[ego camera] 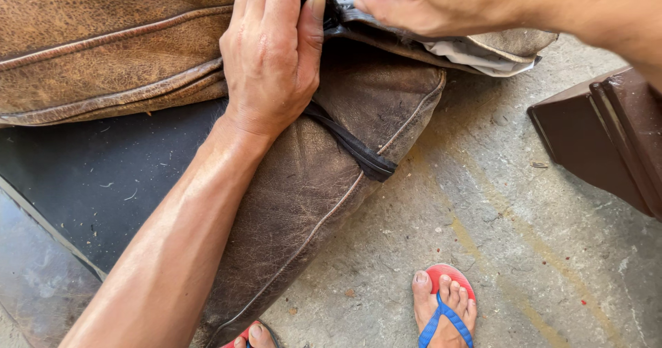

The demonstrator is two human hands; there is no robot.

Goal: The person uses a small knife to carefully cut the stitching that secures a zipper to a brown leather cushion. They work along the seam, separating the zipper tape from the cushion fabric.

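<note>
Hands [272,55] gripping cracked brown leather cushion [324,176]

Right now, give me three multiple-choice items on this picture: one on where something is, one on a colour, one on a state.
1. Where does the left hand rest?
A. on the brown leather cushion
B. on the concrete floor
C. on the dark wooden piece

2. What colour are the straps of the sandal at the bottom?
A. green
B. blue
C. white

3. How is the right hand set?
A. flat and open on the floor
B. hanging free of everything
C. pinching the cover's open edge

Answers:
1 A: the palm lies on the worn leather, with the fingers at the dark edging.
2 B: blue straps cross the foot over a red sole.
3 C: its thumb presses on the edge, where pale lining shows.
</note>
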